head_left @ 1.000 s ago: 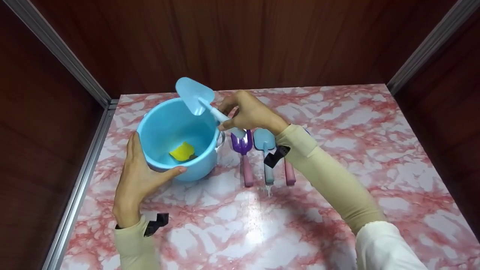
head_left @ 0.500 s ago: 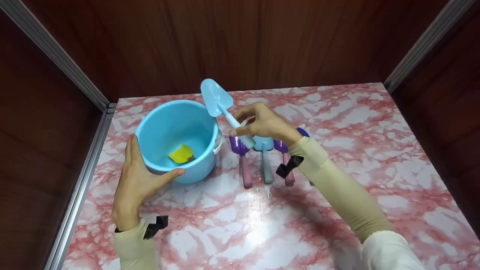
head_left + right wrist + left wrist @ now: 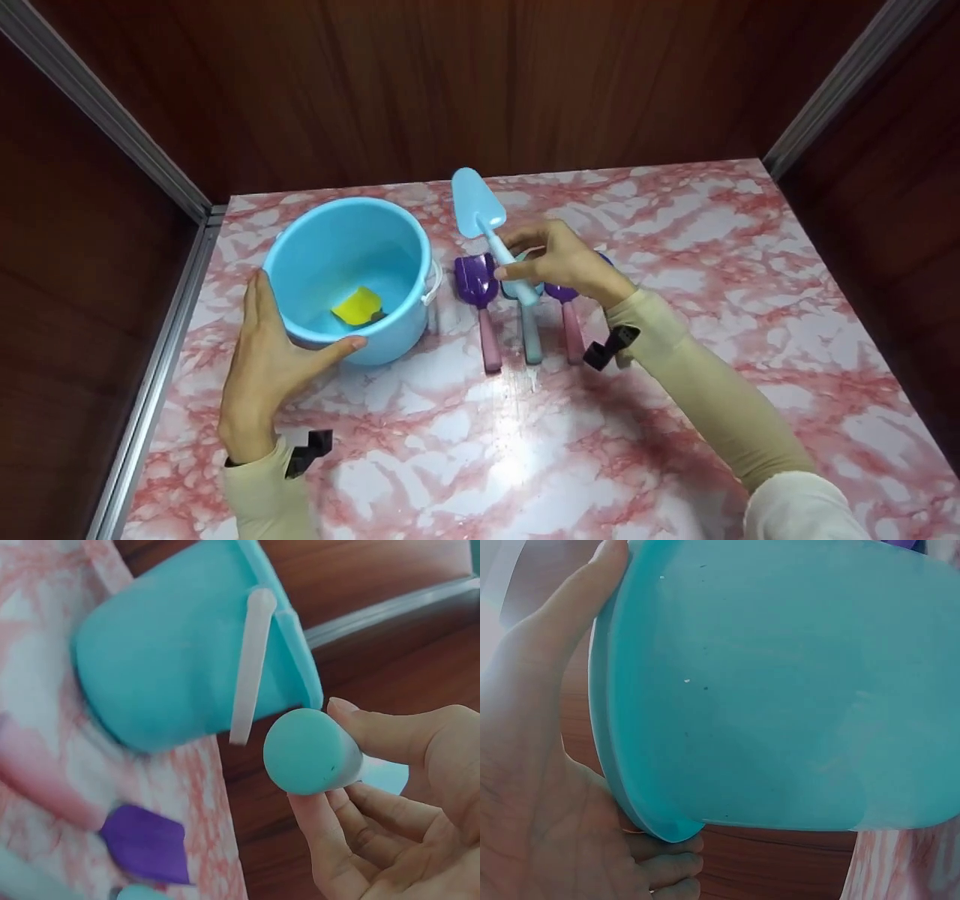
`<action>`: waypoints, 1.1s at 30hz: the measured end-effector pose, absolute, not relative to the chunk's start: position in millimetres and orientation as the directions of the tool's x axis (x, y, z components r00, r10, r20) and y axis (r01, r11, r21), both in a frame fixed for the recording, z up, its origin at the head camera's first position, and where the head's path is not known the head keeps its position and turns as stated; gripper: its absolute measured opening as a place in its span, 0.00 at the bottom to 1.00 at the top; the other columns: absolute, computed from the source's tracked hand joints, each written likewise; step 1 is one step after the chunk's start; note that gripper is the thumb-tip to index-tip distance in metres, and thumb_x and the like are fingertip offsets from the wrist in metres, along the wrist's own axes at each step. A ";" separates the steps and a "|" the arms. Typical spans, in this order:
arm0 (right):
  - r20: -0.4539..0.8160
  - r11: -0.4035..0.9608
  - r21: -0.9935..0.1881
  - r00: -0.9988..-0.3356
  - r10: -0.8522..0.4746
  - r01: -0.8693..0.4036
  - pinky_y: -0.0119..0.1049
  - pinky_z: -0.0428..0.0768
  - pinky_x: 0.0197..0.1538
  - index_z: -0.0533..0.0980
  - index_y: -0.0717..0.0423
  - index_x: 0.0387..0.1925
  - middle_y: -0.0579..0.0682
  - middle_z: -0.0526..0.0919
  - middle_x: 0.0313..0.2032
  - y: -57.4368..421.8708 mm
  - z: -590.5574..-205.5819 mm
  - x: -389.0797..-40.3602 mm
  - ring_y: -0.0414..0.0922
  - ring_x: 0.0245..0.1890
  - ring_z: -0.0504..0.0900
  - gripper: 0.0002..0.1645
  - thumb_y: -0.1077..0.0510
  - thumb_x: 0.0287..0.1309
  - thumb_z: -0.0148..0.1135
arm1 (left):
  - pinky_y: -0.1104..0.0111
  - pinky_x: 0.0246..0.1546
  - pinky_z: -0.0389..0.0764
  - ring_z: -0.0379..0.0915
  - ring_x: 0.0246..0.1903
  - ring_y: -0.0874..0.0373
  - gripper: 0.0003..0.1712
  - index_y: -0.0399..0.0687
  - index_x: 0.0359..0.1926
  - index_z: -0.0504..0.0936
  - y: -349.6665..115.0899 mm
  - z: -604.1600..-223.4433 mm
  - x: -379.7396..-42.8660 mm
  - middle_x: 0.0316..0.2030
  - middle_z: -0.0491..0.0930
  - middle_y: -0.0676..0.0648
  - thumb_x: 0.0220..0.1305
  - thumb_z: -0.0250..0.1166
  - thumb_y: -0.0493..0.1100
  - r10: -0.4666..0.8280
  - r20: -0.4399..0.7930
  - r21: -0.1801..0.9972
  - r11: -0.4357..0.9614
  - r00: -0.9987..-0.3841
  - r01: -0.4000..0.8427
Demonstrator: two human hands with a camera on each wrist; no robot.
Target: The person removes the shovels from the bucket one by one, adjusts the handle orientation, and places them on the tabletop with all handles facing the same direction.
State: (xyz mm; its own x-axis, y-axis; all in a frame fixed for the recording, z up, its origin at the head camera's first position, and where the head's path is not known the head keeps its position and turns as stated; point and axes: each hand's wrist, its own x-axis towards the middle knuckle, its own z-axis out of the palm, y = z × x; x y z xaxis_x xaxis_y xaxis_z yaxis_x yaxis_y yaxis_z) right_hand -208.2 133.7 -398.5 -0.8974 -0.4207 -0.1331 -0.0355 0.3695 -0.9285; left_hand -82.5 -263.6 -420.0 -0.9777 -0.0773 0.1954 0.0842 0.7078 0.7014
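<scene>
A light blue bucket [image 3: 409, 330] with a white handle [image 3: 435, 283] stands at the left of the table. Its rim is touched by my left hand [image 3: 262, 375], fingers straight along the left side and thumb stretched over the front; the left wrist view shows the palm apart from the rim. Inside the bucket lies a yellow piece [image 3: 358, 306] with a dark bit beside it. My right hand [image 3: 566, 262] pinches a light blue toy trowel [image 3: 476, 201] by its pale handle, blade up and leaning left, right of the bucket. Its round handle end [image 3: 300, 754] faces the right wrist camera.
Under the raised trowel lie a purple shovel [image 3: 475, 279] with a pink handle, a blue shovel [image 3: 530, 330] partly covered, and another pink-handled purple tool [image 3: 572, 330]. Dark wood panels [image 3: 480, 90] enclose the marbled table [image 3: 420, 480].
My right hand has moved right and toward me with the trowel, from over the bucket's rim to over the tools. The left hand stays at the bucket.
</scene>
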 end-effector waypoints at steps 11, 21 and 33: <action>-0.196 0.379 -0.923 -0.927 -0.319 0.065 0.37 0.90 0.43 0.82 0.59 0.62 0.59 0.85 0.56 178.0 -423.1 -202.7 0.49 0.46 0.86 0.32 0.55 0.58 0.81 | 0.32 0.68 0.73 0.62 0.73 0.39 0.82 0.59 0.87 0.41 -262.6 -419.6 -85.3 0.80 0.53 0.44 0.43 0.87 0.66 -0.062 0.235 0.734 0.665 -0.970 0.136; -0.231 0.413 -0.903 -0.943 -0.241 0.115 0.39 0.88 0.42 0.82 0.60 0.62 0.59 0.83 0.56 208.0 -443.7 -194.8 0.48 0.49 0.83 0.34 0.50 0.58 0.82 | 0.31 0.71 0.69 0.59 0.75 0.36 0.86 0.56 0.87 0.36 -264.5 -421.0 -82.9 0.84 0.46 0.44 0.43 0.88 0.66 -0.072 0.204 0.734 0.671 -0.976 0.104; -0.282 0.432 -0.883 -0.944 -0.170 0.185 0.35 0.88 0.44 0.78 0.62 0.67 0.63 0.79 0.62 244.3 -464.2 -180.2 0.47 0.48 0.84 0.40 0.48 0.58 0.82 | 0.31 0.70 0.70 0.59 0.75 0.36 0.85 0.60 0.87 0.35 -263.9 -421.1 -81.1 0.84 0.45 0.44 0.44 0.87 0.67 -0.072 0.185 0.736 0.671 -0.980 0.090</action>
